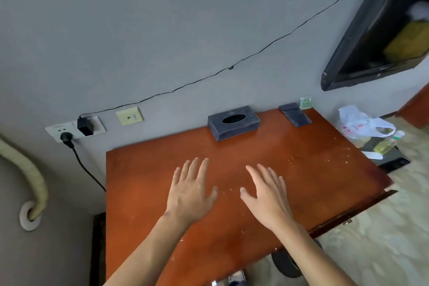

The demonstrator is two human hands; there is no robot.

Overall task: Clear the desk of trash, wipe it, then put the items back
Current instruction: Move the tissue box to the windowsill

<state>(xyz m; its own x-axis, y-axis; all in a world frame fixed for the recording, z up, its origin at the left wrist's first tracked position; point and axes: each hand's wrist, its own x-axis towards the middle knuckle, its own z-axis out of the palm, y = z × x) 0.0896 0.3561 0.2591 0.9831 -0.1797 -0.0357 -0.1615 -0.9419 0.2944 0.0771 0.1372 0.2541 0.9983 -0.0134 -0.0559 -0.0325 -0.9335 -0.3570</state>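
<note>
A reddish-brown wooden desk [144,169] stands against a grey wall. Pale crumbs [294,159] are scattered over its right half. A dark tissue box [233,122] sits at the back edge, and a dark folded stand [295,114] lies at the back right corner with a small green card holder [305,102] behind it. My left hand [191,193] and my right hand [269,195] hover side by side over the desk's middle, fingers straight and spread, holding nothing.
Right of the desk, a lower black surface holds a white plastic bag [362,123] and a bottle of yellow liquid [387,143]. A television [380,30] hangs on the wall. Wall sockets [74,129] with a plug and adapter are at left; a pale hose [30,174] curves below.
</note>
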